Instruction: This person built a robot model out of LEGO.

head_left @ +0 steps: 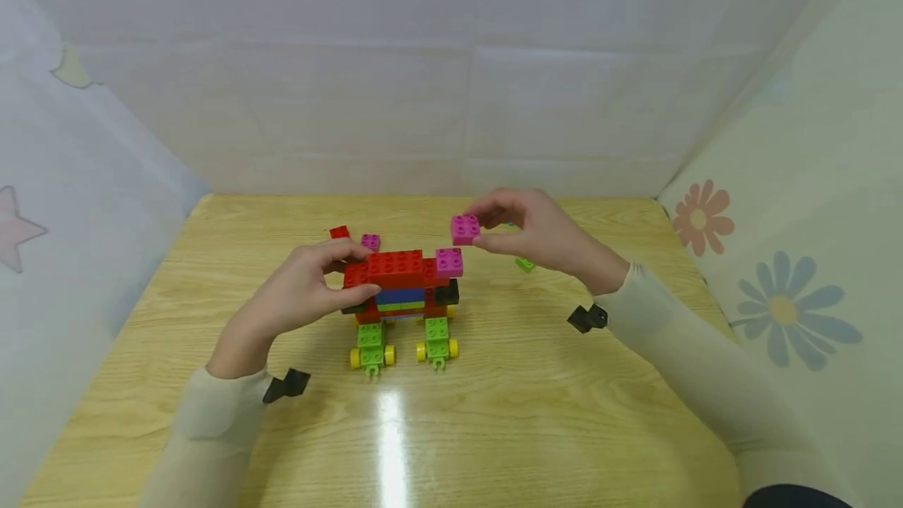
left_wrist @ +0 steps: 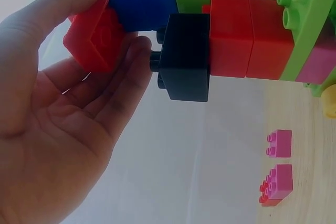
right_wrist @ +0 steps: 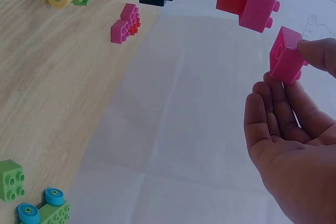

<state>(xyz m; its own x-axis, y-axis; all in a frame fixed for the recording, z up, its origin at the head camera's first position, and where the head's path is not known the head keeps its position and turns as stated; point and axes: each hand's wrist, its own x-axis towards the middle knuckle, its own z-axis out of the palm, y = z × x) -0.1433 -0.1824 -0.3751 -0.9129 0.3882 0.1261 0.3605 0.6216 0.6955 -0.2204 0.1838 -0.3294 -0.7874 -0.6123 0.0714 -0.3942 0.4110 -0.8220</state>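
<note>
A toy vehicle of building bricks stands mid-table, its red top bricks point(head_left: 397, 263) over blue, green and black ones. Under it are green wheel bases point(head_left: 371, 343) with yellow wheels. My left hand point(head_left: 305, 288) grips the red brick point(left_wrist: 97, 40) at the top left end, thumb on the near side, fingers behind. A pink brick point(head_left: 449, 261) sits on the top right end. Just above and right of that one, my right hand point(head_left: 539, 234) pinches another pink brick point(right_wrist: 286, 56) between thumb and fingertips, its studs facing up in the head view.
Behind the vehicle lie a loose red brick point(head_left: 339, 232) and pink bricks point(head_left: 370, 241). A green brick point(right_wrist: 10, 180) and a green wheel base point(right_wrist: 54, 213) with blue wheels lie to the right, partly behind my right hand in the head view. White sheeting point(head_left: 451, 116) walls the table's back.
</note>
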